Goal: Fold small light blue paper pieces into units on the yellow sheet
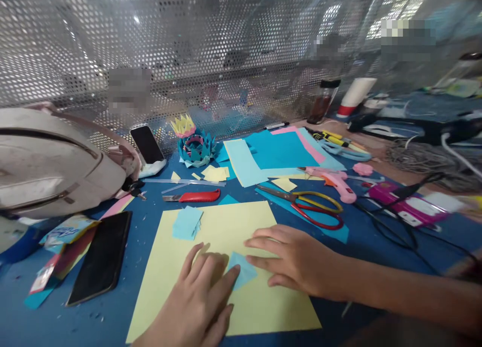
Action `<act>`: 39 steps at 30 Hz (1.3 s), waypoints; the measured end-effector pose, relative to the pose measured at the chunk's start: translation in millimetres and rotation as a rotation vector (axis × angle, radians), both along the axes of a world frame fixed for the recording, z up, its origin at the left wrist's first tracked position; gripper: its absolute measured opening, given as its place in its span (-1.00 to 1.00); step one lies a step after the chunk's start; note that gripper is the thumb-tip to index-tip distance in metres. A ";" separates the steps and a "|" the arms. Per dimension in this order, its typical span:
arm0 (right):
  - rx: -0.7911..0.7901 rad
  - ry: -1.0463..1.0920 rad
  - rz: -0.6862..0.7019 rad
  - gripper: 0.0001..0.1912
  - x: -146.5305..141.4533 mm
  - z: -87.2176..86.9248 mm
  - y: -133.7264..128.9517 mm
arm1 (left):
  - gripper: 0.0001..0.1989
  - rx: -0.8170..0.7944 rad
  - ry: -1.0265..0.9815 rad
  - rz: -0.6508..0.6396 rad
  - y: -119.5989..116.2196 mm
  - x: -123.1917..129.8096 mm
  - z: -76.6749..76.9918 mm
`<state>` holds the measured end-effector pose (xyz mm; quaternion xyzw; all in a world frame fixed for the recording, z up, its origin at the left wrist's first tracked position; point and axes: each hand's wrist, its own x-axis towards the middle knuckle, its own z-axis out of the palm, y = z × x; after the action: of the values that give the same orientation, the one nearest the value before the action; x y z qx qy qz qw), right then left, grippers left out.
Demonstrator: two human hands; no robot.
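Observation:
A small light-blue paper piece lies on a large yellow sheet. The index fingertip of my left hand presses on its left part; the other fingers are spread over the yellow sheet. From the right, my right hand reaches in with fingers stretched out and apart, a fingertip at the piece's upper right edge. A stack of light-blue paper squares rests at the sheet's upper left. Beyond the sheet lie a red utility knife and scissors with red and yellow handles.
A pink glue gun lies at right, near a magenta box and black cable. Behind are blue sheets and a layered paper flower. A black phone and a pale bag occupy the left.

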<state>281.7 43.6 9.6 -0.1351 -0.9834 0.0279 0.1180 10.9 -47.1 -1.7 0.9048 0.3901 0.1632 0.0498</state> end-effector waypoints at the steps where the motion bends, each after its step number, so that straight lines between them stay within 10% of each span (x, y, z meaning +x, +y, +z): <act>1: -0.033 0.000 -0.015 -0.61 0.0 1.8 -1.0 | -0.56 0.007 0.005 -0.007 0.1 0.8 1.1; 18: -0.357 -0.031 -0.180 -0.84 -42.3 9.1 8.0 | -0.68 0.323 -0.005 -0.252 -5.6 12.7 2.9; 32: 0.064 0.100 0.204 -0.76 -40.4 1.3 17.0 | -0.68 0.368 -0.020 -0.167 -7.0 6.9 -8.3; 39: -0.056 0.081 0.258 -0.77 -31.4 -3.7 25.5 | -0.74 0.447 -0.038 -0.067 -4.2 11.7 -8.1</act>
<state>250.3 69.1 5.9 -0.0095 -0.9859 0.0757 0.1492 22.7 -51.4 -9.8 0.9026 0.3130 0.2608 -0.1391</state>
